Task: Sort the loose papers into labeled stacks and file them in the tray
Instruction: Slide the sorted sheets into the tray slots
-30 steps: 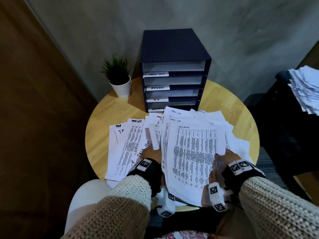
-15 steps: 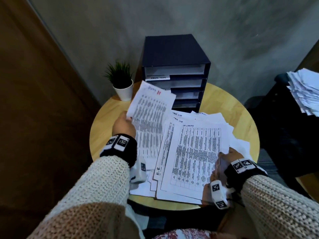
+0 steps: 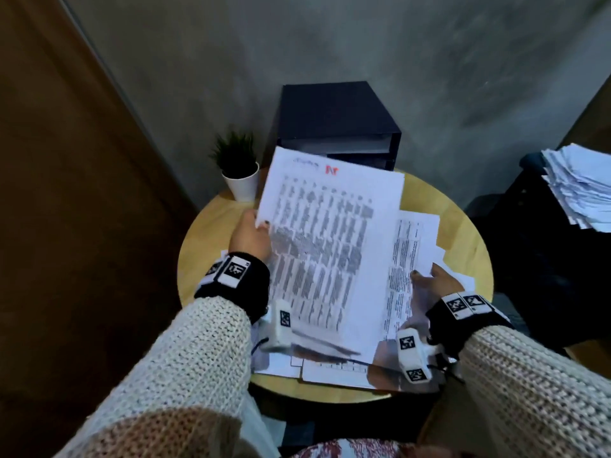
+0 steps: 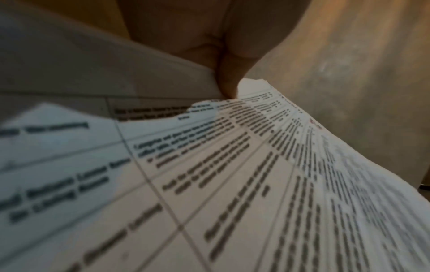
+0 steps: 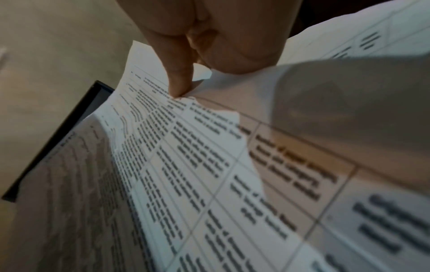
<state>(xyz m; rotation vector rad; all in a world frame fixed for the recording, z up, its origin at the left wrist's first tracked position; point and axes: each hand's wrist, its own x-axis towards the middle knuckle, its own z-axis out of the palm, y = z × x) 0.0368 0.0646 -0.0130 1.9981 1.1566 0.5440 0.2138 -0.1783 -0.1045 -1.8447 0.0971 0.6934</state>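
Observation:
My left hand (image 3: 253, 231) pinches the left edge of a printed sheet (image 3: 325, 246) with a table of text and a red mark at its top, and holds it lifted and tilted over the pile. In the left wrist view the thumb (image 4: 229, 83) presses on that sheet (image 4: 244, 184). My right hand (image 3: 433, 280) grips the right edge of the loose paper pile (image 3: 410, 259) on the round wooden table (image 3: 456, 219); its thumb (image 5: 179, 73) lies on top of the papers (image 5: 186, 174). The dark filing tray (image 3: 334, 117) stands behind, its lower slots hidden by the sheet.
A small potted plant (image 3: 239, 168) in a white pot stands left of the tray. Another heap of papers (image 3: 582, 186) lies on dark furniture at the far right. A grey wall is behind the table, a brown panel at the left.
My left hand has pulled a sheet out of the pile, lifted it and carried it rightward over the stack, covering the tray's slots. The right hand has stayed on the pile's right edge.

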